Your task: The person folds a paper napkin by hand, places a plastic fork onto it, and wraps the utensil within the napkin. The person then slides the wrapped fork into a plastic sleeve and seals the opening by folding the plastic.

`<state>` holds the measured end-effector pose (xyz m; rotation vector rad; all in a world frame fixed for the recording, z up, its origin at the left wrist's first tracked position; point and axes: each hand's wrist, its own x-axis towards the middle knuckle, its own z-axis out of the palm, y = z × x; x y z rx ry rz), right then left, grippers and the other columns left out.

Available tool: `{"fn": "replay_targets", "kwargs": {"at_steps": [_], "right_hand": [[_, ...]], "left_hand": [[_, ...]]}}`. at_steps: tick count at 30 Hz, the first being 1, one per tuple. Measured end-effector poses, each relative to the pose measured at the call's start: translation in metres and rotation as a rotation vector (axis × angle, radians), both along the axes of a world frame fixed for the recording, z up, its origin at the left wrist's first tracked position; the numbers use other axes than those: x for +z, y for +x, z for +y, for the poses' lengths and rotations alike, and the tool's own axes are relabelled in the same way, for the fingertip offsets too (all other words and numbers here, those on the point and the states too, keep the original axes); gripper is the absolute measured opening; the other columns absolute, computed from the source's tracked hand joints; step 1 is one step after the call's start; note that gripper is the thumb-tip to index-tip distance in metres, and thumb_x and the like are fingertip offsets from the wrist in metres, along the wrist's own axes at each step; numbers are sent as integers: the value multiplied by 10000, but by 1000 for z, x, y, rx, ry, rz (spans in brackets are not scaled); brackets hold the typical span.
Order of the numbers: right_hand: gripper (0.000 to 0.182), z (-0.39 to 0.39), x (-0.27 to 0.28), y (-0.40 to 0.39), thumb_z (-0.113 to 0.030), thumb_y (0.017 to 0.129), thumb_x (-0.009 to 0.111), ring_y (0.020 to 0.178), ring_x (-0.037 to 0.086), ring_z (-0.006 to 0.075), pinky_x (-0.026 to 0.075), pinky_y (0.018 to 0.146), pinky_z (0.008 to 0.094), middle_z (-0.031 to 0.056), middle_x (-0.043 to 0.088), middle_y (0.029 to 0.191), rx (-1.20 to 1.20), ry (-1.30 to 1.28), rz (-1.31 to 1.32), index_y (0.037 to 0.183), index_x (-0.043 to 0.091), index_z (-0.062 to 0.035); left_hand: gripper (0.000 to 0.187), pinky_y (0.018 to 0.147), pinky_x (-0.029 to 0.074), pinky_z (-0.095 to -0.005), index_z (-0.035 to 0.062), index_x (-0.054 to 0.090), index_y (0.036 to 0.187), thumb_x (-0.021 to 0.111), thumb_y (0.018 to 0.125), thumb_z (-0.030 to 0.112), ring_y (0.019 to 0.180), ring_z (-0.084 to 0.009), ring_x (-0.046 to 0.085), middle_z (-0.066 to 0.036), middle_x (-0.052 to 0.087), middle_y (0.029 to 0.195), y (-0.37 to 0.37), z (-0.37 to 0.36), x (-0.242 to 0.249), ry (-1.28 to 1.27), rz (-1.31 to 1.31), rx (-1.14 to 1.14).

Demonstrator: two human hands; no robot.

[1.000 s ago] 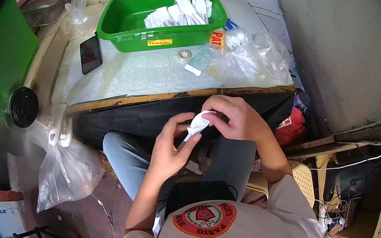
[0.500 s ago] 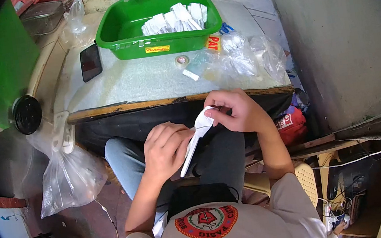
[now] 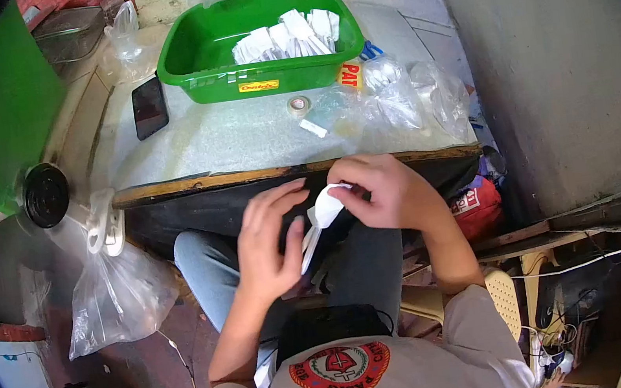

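A white plastic spoon with a white wrap around it hangs over my lap, its bowl end up and its handle slanting down to the left. My right hand pinches the bowl end between thumb and fingers. Beside the handle, my left hand has its thumb and fingers apart and holds nothing; whether the thumb touches the handle cannot be told. Beyond the table edge, a green basin contains a pile of white wrapped bundles.
On the table lie a black phone, a tape roll, a small white piece and clear plastic bags. A plastic bag hangs at the left. A grey wall stands at the right.
My left hand has let go of the spoon and its fingers have spread. The spoon, still in my right hand, has shifted slightly left. The view has tilted a little.
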<state>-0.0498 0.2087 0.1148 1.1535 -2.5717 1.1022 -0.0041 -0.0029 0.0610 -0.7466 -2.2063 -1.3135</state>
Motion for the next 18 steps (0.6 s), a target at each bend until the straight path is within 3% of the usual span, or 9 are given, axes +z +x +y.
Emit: {"fn": "replay_targets", "kwargs": {"at_steps": [1, 2, 3, 6, 8, 11, 13, 15, 18], "right_hand": [[110, -4, 0, 3, -18, 845, 670, 647, 618, 250, 479, 586, 331, 137, 602, 786, 1, 1, 0, 915, 595, 21], [118, -7, 1, 8, -17, 833, 670, 664, 610, 296, 481, 606, 361, 149, 602, 805, -19, 0, 66, 919, 596, 17], [128, -9, 2, 12, -15, 822, 670, 680, 601, 343, 483, 626, 390, 162, 602, 824, -38, 0, 133, 923, 597, 13], [131, -10, 6, 22, -15, 815, 674, 691, 614, 352, 489, 620, 391, 151, 608, 831, -62, -10, 166, 922, 600, 4], [120, -6, 7, 25, -14, 818, 674, 689, 617, 348, 491, 618, 385, 146, 612, 824, -87, -6, 199, 913, 603, 2], [98, 4, 8, 25, -7, 821, 675, 693, 627, 339, 496, 612, 372, 139, 621, 812, -112, -3, 180, 890, 607, -1], [82, 5, 9, 26, -2, 826, 675, 697, 632, 329, 500, 611, 363, 136, 629, 803, -141, -9, 236, 876, 610, 0], [82, 4, 9, 27, 0, 827, 673, 702, 635, 328, 505, 616, 364, 137, 632, 816, -137, 2, 255, 882, 611, 1], [82, -1, 8, 32, 5, 831, 667, 711, 641, 329, 515, 627, 369, 139, 638, 842, -122, 23, 270, 893, 613, 4]], "left_hand": [[386, 1018, 426, -457, -8, 593, 1183, 623, 800, 30, 1142, -374, 575, -194, 610, 1238, 1, 9, 3, 12, 0, 19], [505, 1050, 396, -481, -35, 476, 1322, 611, 844, 55, 1159, -410, 554, -218, 569, 1293, 6, 19, -1, 0, -39, -18], [517, 1067, 378, -496, -36, 426, 1360, 590, 882, 71, 1166, -405, 549, -229, 551, 1313, 11, 31, -8, -66, -95, 47], [487, 1066, 371, -513, -27, 422, 1364, 567, 910, 76, 1141, -382, 575, -236, 584, 1255, 13, 45, -26, -125, -106, 138], [478, 1065, 364, -519, -11, 423, 1368, 567, 924, 90, 1100, -367, 604, -230, 621, 1176, 15, 37, -34, -91, -299, 21], [504, 1058, 363, -525, 7, 416, 1376, 596, 923, 135, 1055, -371, 626, -226, 645, 1106, 15, 17, -48, -229, -337, -116], [578, 1070, 341, -534, 11, 399, 1393, 647, 901, 186, 1125, -373, 595, -220, 622, 1181, 19, 11, -42, -271, -368, -101], [602, 1082, 340, -469, -2, 424, 1383, 687, 861, 144, 1190, -357, 556, -202, 580, 1281, 24, 9, -28, -98, -326, -11], [666, 1113, 286, -517, -3, 385, 1414, 699, 850, 162, 1264, -345, 504, -190, 532, 1355, 28, 15, -18, -43, -224, 22]]}}
